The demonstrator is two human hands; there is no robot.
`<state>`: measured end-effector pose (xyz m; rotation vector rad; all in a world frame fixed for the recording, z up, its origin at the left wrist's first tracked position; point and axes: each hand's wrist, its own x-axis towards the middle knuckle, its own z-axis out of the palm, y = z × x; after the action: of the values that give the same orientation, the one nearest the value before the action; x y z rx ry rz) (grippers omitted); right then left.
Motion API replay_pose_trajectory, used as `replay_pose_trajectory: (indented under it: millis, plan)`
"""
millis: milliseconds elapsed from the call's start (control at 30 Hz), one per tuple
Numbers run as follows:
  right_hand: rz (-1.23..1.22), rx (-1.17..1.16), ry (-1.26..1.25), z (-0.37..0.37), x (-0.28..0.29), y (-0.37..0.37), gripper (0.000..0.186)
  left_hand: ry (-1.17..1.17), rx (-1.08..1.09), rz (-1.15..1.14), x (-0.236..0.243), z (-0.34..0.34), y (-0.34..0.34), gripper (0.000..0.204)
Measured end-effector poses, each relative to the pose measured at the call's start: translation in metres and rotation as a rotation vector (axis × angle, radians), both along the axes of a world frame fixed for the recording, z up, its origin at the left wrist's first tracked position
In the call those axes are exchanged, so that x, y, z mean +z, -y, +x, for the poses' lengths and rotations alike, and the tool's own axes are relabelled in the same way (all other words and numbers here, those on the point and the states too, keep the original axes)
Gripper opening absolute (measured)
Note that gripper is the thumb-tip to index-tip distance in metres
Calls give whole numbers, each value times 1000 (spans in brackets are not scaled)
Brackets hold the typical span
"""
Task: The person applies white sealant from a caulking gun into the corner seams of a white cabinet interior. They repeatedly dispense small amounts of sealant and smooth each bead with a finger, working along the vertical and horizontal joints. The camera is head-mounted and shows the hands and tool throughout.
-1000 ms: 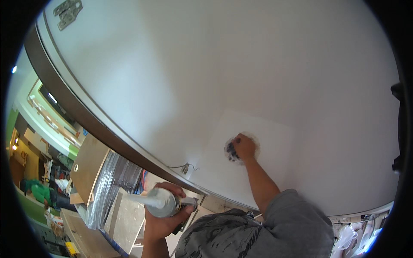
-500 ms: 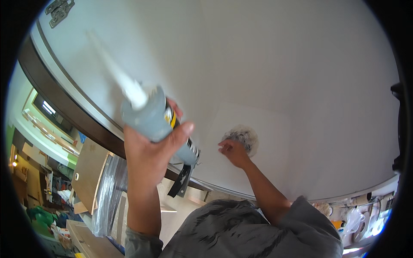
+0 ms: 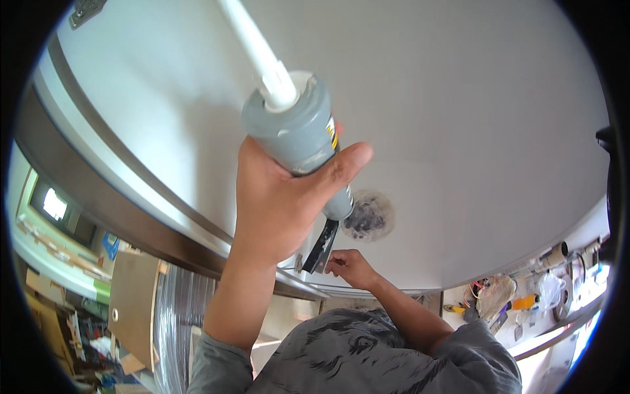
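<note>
**Currently, the left hand (image 3: 279, 203) is gripping a grey cartridge (image 3: 282, 131) in front of a white panel (image 3: 459, 125)**

The left hand is wrapping its fingers round the cartridge's body, while the thumb is lying across the near side and pointing to the upper right. The cartridge is tilting, with its white nozzle (image 3: 259, 52) pointing up and to the left, and its rear end is facing down toward the person. A strip of label (image 3: 333, 134), partly yellow, is showing above the thumb. From the rear end, a dark lever (image 3: 321, 246) is slanting down to the left.

The right hand (image 3: 354, 268) is hovering just beside the lever's lower end, its fingers curling inward; whether they are touching the lever or pinching anything, the view is not making clear.

Behind the cartridge, the panel is filling most of the view. A round patch (image 3: 371, 217), blotched dark grey with a paler rim, is showing on it, just right of the cartridge's rear end. A metal hinge (image 3: 85, 12) is peeking in at the upper left, and a brown strip (image 3: 92, 200) is curving along the panel's left side.

Beyond the strip, a brown board (image 3: 133, 302) is standing beside a film-wrapped bundle (image 3: 182, 322). At the right, a pale plastic bag (image 3: 551, 290) is lying among scattered items. The person is wearing a grey shirt (image 3: 354, 351).
</note>
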<state>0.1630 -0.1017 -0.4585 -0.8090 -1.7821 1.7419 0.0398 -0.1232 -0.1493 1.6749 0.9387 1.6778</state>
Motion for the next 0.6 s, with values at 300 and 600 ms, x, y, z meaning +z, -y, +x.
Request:
replay_pose_trajectory:
  millis: [300, 600]
  plan:
    - [-171, -326, -325, 70, 45, 35, 38, 272, -134, 84, -26, 10, -10, 33]
    - [142, -436, -273, 92, 93, 30, 47, 118, 91, 17, -28, 45, -45, 45]
